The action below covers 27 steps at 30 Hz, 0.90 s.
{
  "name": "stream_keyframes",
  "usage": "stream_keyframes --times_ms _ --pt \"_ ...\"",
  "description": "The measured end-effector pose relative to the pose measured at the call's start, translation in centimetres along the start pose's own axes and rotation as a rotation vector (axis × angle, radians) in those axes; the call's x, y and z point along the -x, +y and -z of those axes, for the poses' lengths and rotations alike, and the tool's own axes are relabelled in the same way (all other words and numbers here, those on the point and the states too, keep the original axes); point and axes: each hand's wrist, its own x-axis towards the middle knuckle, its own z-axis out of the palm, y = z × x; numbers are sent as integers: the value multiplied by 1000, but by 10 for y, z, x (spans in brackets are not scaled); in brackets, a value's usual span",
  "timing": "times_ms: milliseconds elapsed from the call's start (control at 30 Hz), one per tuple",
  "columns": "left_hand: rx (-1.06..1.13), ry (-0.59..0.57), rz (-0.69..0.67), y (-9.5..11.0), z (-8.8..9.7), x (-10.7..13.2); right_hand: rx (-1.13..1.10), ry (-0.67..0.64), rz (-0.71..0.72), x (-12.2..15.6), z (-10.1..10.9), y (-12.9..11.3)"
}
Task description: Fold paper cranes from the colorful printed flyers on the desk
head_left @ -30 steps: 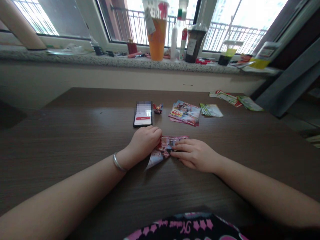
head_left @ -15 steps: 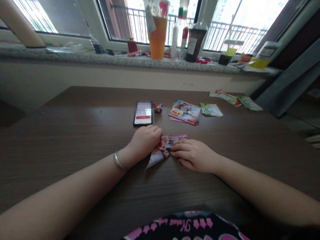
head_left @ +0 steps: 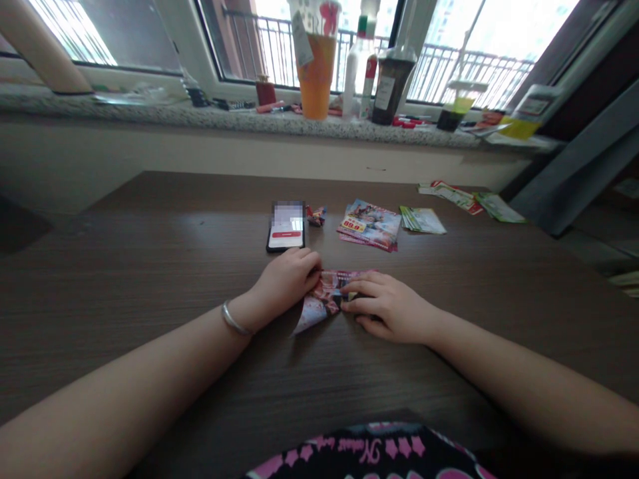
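A sheet of colourful printed paper (head_left: 323, 304) lies on the table with a fold in it, its lower left corner tilted up. My left hand (head_left: 291, 274) has its fingers curled over the sheet's upper left edge, gripping it. On the right part of the same sheet, my right hand (head_left: 387, 305) lies with its fingers stretched out and a little apart, covering part of the print. A phone (head_left: 285, 229) with a lit screen rests just beyond my left hand. Close to the phone is a small shiny crumpled wrapper or folded piece (head_left: 316, 216).
Beyond my hands is a stack of printed flyers (head_left: 370, 225), with a fan of green-and-white papers (head_left: 422, 219) to its right. More papers (head_left: 456, 195) lie at the table's far right. The windowsill (head_left: 239, 120) holds cups, bottles and a tall orange drink (head_left: 316, 76).
My left hand has slid slightly left and its fingers have shifted along the sheet's edge. The right fingers have spread a little on the paper. Everything else looks still.
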Motion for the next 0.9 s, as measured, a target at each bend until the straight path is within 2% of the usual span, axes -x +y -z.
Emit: stream_keyframes --times_ms 167,300,433,500,567,633,700,800,900 --pt "181 -14 38 -9 -3 -2 -49 -3 -12 0 -1 2" --pt "234 -20 74 -10 -2 -2 -54 1 -10 0 -2 3" --pt "334 60 109 -5 7 -3 -73 8 -19 1 -3 4" --pt "367 56 97 0 15 -2 -87 10 -24 2 -4 5" --pt "372 -40 54 7 25 0 -99 4 -27 2 -4 6" --pt "373 -180 -66 17 35 4 -106 -4 -33 1 -4 6" --pt "343 -259 -175 27 42 9 -112 -12 -44 1 -3 7" --pt "221 -305 -237 38 43 14 -121 -14 -49 0 -3 8" --pt "149 -274 -266 41 35 17 -110 -4 -47 0 -2 8"
